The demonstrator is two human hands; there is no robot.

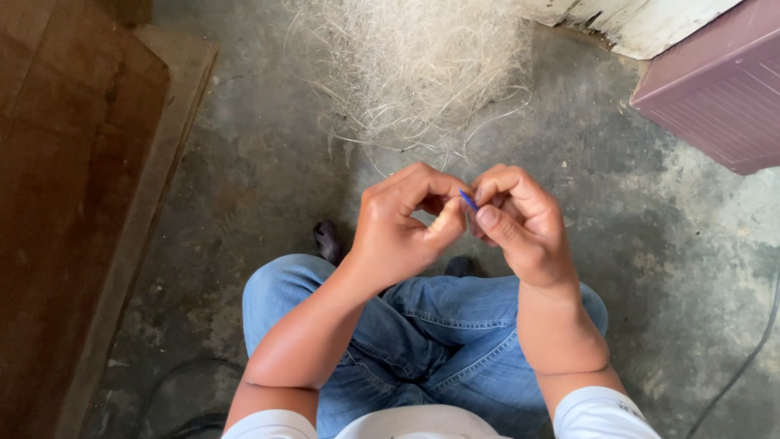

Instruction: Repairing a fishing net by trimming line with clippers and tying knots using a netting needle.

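I sit with both hands raised over my knees, and a small blue piece (468, 199) is pinched between them. My left hand (402, 223) is curled narrow, thumb and forefinger closed on its lower end; my right hand (520, 223) is folded just as tight, fingertips meeting the upper end. What the blue piece is I cannot tell — only a short sliver shows. To do this well, I judge I should keep the grip light at the very tips, hold my wrists steady and work close to my eyes, so the piece does not slip down to the floor (268, 162).

Counted: 1 blue piece, 2 hands, 1 heap of pale fibre (410, 69) at the far edge of the floor, 1 purplish box (715, 97) in the far right corner, 1 brown board (73, 203) along the left edge — and 1 grey cable (751, 354) at the right.
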